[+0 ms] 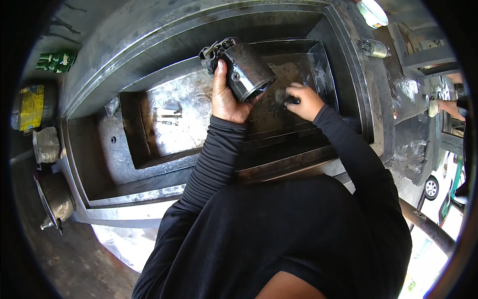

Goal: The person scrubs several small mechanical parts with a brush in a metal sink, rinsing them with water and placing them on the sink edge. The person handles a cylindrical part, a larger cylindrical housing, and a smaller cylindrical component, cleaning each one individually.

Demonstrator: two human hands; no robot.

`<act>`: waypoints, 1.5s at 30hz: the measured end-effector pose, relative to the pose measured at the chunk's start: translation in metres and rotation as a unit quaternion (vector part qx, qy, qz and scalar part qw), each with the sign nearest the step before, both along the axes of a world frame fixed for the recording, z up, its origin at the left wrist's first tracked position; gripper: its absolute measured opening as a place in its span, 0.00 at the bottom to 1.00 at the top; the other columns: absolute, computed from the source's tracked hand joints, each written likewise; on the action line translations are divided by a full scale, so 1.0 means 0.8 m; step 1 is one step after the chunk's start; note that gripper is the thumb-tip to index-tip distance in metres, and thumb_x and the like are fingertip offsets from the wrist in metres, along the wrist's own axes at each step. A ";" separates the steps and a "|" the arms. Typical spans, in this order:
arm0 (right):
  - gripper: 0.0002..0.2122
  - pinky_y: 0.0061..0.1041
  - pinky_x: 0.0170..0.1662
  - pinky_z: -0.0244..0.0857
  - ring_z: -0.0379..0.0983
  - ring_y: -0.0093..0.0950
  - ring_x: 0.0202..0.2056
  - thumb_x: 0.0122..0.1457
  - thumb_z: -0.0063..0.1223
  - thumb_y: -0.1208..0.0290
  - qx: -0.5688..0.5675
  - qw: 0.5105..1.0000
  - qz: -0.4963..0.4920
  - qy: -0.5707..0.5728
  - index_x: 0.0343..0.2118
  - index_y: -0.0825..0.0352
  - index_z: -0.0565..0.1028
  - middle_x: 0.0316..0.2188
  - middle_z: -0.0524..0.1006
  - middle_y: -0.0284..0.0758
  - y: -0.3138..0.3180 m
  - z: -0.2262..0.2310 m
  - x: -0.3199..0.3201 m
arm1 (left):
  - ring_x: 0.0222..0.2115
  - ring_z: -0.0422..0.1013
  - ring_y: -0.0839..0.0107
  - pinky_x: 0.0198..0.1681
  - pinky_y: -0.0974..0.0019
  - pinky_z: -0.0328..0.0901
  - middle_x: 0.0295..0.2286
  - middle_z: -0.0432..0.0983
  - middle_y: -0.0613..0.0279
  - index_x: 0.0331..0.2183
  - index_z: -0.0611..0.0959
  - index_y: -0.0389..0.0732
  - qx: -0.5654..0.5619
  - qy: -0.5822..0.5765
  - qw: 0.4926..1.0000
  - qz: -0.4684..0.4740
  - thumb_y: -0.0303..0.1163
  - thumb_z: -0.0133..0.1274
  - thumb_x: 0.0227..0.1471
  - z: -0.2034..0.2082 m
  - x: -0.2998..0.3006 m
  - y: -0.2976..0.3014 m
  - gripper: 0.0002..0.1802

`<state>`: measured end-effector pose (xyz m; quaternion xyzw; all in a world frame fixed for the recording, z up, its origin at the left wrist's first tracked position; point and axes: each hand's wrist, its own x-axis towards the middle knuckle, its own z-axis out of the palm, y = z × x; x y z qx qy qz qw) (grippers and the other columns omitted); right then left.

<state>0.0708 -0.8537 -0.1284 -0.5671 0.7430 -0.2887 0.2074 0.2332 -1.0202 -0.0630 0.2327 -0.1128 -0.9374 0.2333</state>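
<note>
My left hand is wrapped round a dark metal cylindrical motor housing, thumb along its side, and keeps it tilted above the metal basin. The housing's lower right end is open, and wires and fittings show at its upper left end. To the right of it, my right hand is closed on a small black object. Most of that object is hidden by the fingers, so its kind does not show. The two hands are apart, and the right one does not touch the housing.
Small metal parts lie on the basin's bright floor at left, murky residue at right. A metal cylinder and a white tub stand beyond the right rim. Green bottles and a metal pot are at far left.
</note>
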 end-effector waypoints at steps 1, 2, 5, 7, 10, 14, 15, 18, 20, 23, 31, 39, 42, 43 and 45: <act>0.15 0.37 0.38 0.67 0.72 0.46 0.36 0.43 0.61 0.75 0.020 1.000 0.013 -0.002 0.36 0.71 0.74 0.33 0.73 0.45 0.004 -0.016 0.004 | 0.42 0.74 0.59 0.45 0.47 0.69 0.42 0.76 0.59 0.48 0.74 0.46 -0.014 -0.014 1.000 -0.008 0.54 0.55 0.51 -0.004 -0.001 -0.003 0.29; 0.15 0.38 0.39 0.67 0.72 0.46 0.37 0.42 0.60 0.76 0.028 0.999 0.022 0.022 0.36 0.71 0.73 0.33 0.73 0.45 0.006 -0.015 0.008 | 0.44 0.73 0.57 0.46 0.44 0.68 0.44 0.75 0.58 0.50 0.73 0.47 -0.028 -0.027 0.999 -0.014 0.57 0.55 0.50 -0.012 -0.002 -0.008 0.31; 0.15 0.38 0.40 0.66 0.72 0.46 0.38 0.42 0.58 0.77 0.009 0.998 -0.025 0.055 0.37 0.70 0.73 0.34 0.74 0.44 0.008 0.012 0.006 | 0.46 0.71 0.56 0.46 0.40 0.66 0.46 0.73 0.56 0.51 0.72 0.49 -0.045 -0.037 0.998 -0.008 0.60 0.54 0.50 -0.022 -0.004 -0.014 0.33; 0.12 0.31 0.38 0.65 0.72 0.40 0.34 0.42 0.57 0.79 -0.040 0.997 -0.053 -0.025 0.32 0.70 0.71 0.31 0.72 0.42 0.014 0.057 0.003 | 0.46 0.71 0.56 0.47 0.40 0.66 0.46 0.73 0.56 0.51 0.72 0.49 -0.046 -0.033 0.998 0.005 0.59 0.54 0.50 -0.023 -0.005 -0.011 0.33; 0.07 0.26 0.37 0.64 0.72 0.32 0.32 0.43 0.56 0.81 -0.169 0.978 -0.093 -0.079 0.27 0.71 0.71 0.28 0.71 0.39 0.033 0.137 0.036 | 0.46 0.70 0.56 0.47 0.41 0.65 0.45 0.74 0.57 0.51 0.72 0.48 -0.035 -0.040 0.999 0.006 0.58 0.53 0.51 -0.015 -0.005 -0.008 0.32; 0.05 0.27 0.31 0.65 0.72 0.31 0.28 0.43 0.57 0.80 -0.252 0.967 -0.001 -0.030 0.24 0.70 0.73 0.28 0.72 0.40 0.030 0.185 0.069 | 0.44 0.72 0.57 0.47 0.43 0.67 0.44 0.75 0.57 0.50 0.73 0.46 -0.003 -0.025 1.000 -0.002 0.57 0.52 0.52 -0.009 -0.002 -0.011 0.32; 0.05 0.27 0.30 0.66 0.72 0.32 0.27 0.43 0.58 0.80 -0.264 0.964 0.017 -0.028 0.24 0.69 0.73 0.28 0.72 0.40 0.021 0.187 0.080 | 0.43 0.73 0.57 0.47 0.44 0.67 0.43 0.75 0.56 0.50 0.73 0.45 -0.027 -0.019 0.999 0.010 0.57 0.52 0.52 -0.013 -0.004 -0.011 0.31; 0.06 0.30 0.29 0.65 0.71 0.36 0.26 0.43 0.59 0.79 -0.261 0.964 0.055 -0.011 0.23 0.69 0.71 0.27 0.70 0.39 -0.027 0.153 0.095 | 0.40 0.74 0.58 0.46 0.51 0.69 0.41 0.76 0.55 0.49 0.74 0.42 -0.040 0.013 0.999 0.019 0.56 0.51 0.54 -0.019 -0.008 -0.010 0.30; 0.07 0.31 0.28 0.65 0.70 0.36 0.25 0.41 0.60 0.80 -0.294 0.955 0.037 0.004 0.22 0.69 0.71 0.27 0.70 0.39 -0.041 0.131 0.098 | 0.40 0.74 0.58 0.47 0.50 0.69 0.41 0.76 0.55 0.48 0.74 0.42 -0.049 -0.002 0.999 0.022 0.56 0.50 0.54 -0.019 -0.006 -0.009 0.30; 0.07 0.31 0.28 0.65 0.70 0.36 0.24 0.41 0.59 0.80 -0.299 0.953 0.037 -0.005 0.23 0.69 0.71 0.26 0.69 0.39 -0.019 0.133 0.094 | 0.39 0.74 0.58 0.47 0.49 0.68 0.41 0.76 0.56 0.47 0.75 0.43 -0.036 -0.010 0.999 0.038 0.56 0.50 0.54 -0.013 -0.004 -0.009 0.29; 0.06 0.27 0.31 0.68 0.74 0.35 0.27 0.43 0.59 0.83 -0.286 0.958 0.035 0.018 0.24 0.73 0.73 0.28 0.72 0.43 -0.044 0.132 0.107 | 0.41 0.73 0.54 0.46 0.44 0.68 0.41 0.76 0.53 0.47 0.75 0.43 0.007 0.009 0.998 0.061 0.57 0.49 0.53 -0.017 -0.003 -0.010 0.30; 0.08 0.34 0.32 0.67 0.71 0.39 0.29 0.42 0.59 0.78 -0.293 0.954 0.029 0.064 0.26 0.68 0.72 0.29 0.70 0.40 -0.073 0.116 0.107 | 0.40 0.73 0.53 0.44 0.42 0.69 0.41 0.75 0.53 0.47 0.75 0.43 -0.029 -0.003 0.997 0.067 0.57 0.48 0.54 -0.029 -0.005 -0.013 0.30; 0.09 0.33 0.32 0.69 0.72 0.37 0.29 0.40 0.61 0.79 -0.287 0.955 0.047 0.055 0.26 0.69 0.73 0.29 0.71 0.40 -0.027 0.137 0.117 | 0.39 0.74 0.57 0.45 0.47 0.69 0.39 0.77 0.54 0.45 0.77 0.44 -0.003 0.027 0.998 0.063 0.57 0.48 0.54 -0.019 -0.003 -0.006 0.28; 0.09 0.33 0.31 0.69 0.72 0.37 0.29 0.40 0.61 0.79 -0.289 0.955 0.039 0.051 0.26 0.69 0.73 0.29 0.71 0.40 -0.026 0.136 0.118 | 0.39 0.74 0.57 0.45 0.48 0.69 0.38 0.77 0.55 0.45 0.77 0.44 -0.004 0.034 0.997 0.065 0.57 0.48 0.54 -0.017 -0.003 -0.006 0.28; 0.09 0.32 0.30 0.69 0.72 0.37 0.27 0.39 0.61 0.80 -0.316 0.945 0.009 0.083 0.25 0.69 0.73 0.28 0.72 0.39 -0.061 0.124 0.111 | 0.37 0.75 0.57 0.44 0.52 0.71 0.38 0.78 0.54 0.44 0.77 0.41 0.000 0.014 0.998 0.060 0.57 0.48 0.54 -0.022 -0.009 -0.008 0.29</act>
